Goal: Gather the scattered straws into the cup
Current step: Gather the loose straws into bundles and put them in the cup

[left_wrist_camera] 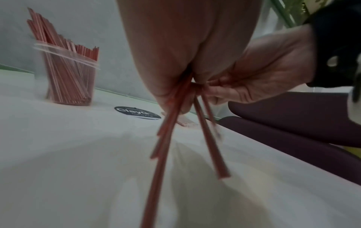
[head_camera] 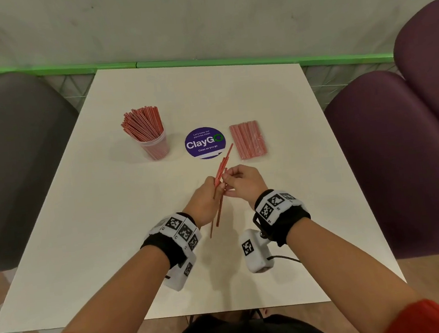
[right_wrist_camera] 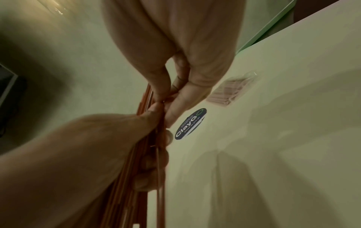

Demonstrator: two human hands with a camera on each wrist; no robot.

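Both hands meet at frame centre: left hand (head_camera: pixel 207 193) grips a loose bundle of red straws (head_camera: pixel 221 182), right hand (head_camera: pixel 241 181) pinches them. Bundle's long axis runs lower-left to upper-right; the cup (head_camera: pixel 154 145) stands upper left, nearer the left hand.

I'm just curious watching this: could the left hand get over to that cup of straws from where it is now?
Probably yes. The left hand grips a bundle of loose straws, and the cup stands farther back on its own side. Only bare table lies between them; the purple sticker sits off to the side.
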